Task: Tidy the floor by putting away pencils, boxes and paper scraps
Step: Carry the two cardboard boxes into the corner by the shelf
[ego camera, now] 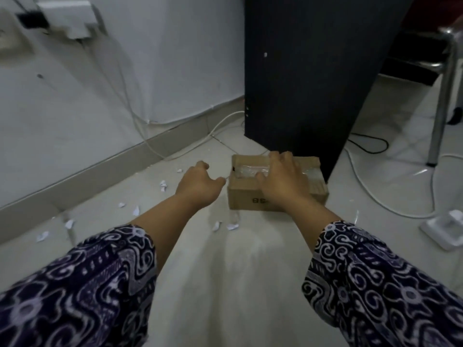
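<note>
A small brown cardboard box [244,196] with clear tape on its top sits on the pale floor, against the foot of a black panel. My right hand [283,181] lies on the box's top, fingers spread over the tape. My left hand [200,184] hovers just left of the box, fingers apart, holding nothing. Several white paper scraps [163,185] are strewn on the floor to the left of the box and nearer to me. No pencils are visible.
The black desk panel [308,71] stands right behind the box. White cables [370,194] and a black one trail across the floor at right, beside a white power strip [448,229] and a metal chair leg [438,121]. A white wall with skirting runs along the left.
</note>
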